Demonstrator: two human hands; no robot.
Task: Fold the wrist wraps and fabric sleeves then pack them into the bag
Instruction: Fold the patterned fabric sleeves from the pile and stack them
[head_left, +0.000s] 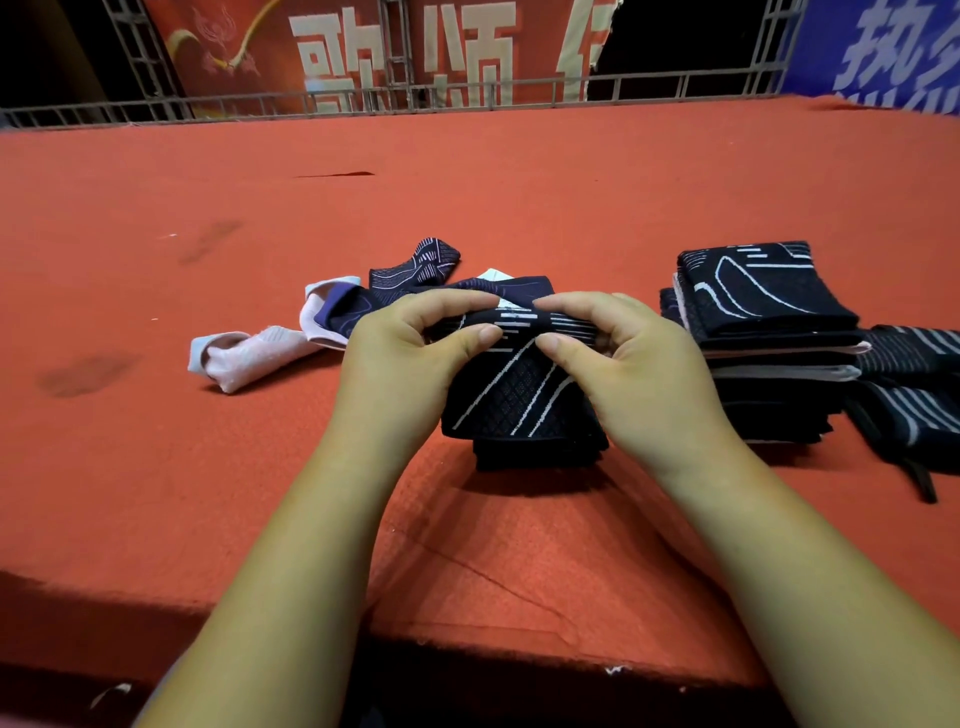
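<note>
The dark sleeve (519, 400) looks like a light, soft, stretchy knit. It should be limp enough to sag wherever it is unsupported, and springy enough that a fold may creep open unless pressed flat. It is not fragile or slippery, and its diamond-textured surface likely gives the skin good purchase. The best hold is probably at the edges and corners, taken with both hands so the layers stay square.

It lies on the red tabletop (519, 182) directly in front of the person, already doubled into a thick pad. The left hand (410, 353) and right hand (618, 353) meet at its far edge. Each grip is nearly closed, with the thumb under and curled fingers over, pinching the banded hem between them.

A folded stack (763, 296) stands just to the right, with striped wraps (914, 353) beside it. A crumpled pink sleeve (249, 353) lies behind on the left — unfolded, by the look of it.
</note>
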